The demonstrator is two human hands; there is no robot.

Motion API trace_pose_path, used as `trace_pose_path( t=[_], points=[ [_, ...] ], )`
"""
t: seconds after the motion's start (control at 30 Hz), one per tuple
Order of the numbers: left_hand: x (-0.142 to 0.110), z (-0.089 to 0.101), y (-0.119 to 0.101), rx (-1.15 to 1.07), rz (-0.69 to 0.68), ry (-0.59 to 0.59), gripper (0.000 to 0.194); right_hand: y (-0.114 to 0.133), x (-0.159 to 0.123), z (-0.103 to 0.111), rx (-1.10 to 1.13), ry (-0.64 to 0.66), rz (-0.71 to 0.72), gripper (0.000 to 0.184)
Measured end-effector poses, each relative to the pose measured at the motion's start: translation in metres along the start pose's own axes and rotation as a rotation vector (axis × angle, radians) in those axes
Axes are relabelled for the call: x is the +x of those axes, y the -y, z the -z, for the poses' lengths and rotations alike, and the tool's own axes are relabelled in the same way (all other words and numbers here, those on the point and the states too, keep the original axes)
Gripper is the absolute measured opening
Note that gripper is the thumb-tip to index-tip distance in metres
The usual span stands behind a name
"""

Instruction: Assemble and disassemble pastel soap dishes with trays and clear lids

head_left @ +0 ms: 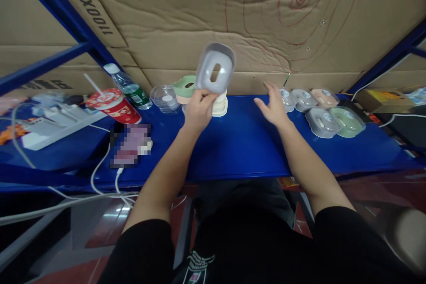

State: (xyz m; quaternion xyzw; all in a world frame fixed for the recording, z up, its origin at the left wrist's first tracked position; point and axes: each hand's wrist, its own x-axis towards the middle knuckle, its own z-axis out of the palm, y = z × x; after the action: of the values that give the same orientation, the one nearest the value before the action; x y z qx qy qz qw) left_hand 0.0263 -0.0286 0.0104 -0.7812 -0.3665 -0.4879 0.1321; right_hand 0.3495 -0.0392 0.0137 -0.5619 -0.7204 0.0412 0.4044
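My left hand [199, 107] is closed on the lower edge of a grey plastic tray [215, 67] with an oval hole in its middle, held upright above the blue table [239, 142]. Just behind that hand stands a stack of cream trays [222, 103], with a green tray [185, 86] beside it. My right hand [274, 106] hovers open over the table, fingers spread, holding nothing. It is close to a group of several lidded trays in grey, pink and green [321, 107] at the right.
A red cup with a straw [113, 104], a water bottle [129, 88] and a clear plastic dome lid [165, 96] stand at the left. A phone [130, 144] on a white cable lies near the front edge. Cardboard [213, 17] backs the table between blue frame bars.
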Motion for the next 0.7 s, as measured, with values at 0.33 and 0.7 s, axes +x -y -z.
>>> trace_pose_path(
  t=[0.33, 0.7],
  points=[
    [-0.001, 0.024, 0.064, 0.057, 0.301, -0.04, 0.035, -0.05, 0.0, 0.015, -0.553, 0.17, -0.439, 0.08],
    [-0.003, 0.019, 0.07, 0.078, 0.264, -0.125, 0.081, -0.038, -0.004, 0.002, -0.399, 0.109, -0.342, 0.083]
  ],
)
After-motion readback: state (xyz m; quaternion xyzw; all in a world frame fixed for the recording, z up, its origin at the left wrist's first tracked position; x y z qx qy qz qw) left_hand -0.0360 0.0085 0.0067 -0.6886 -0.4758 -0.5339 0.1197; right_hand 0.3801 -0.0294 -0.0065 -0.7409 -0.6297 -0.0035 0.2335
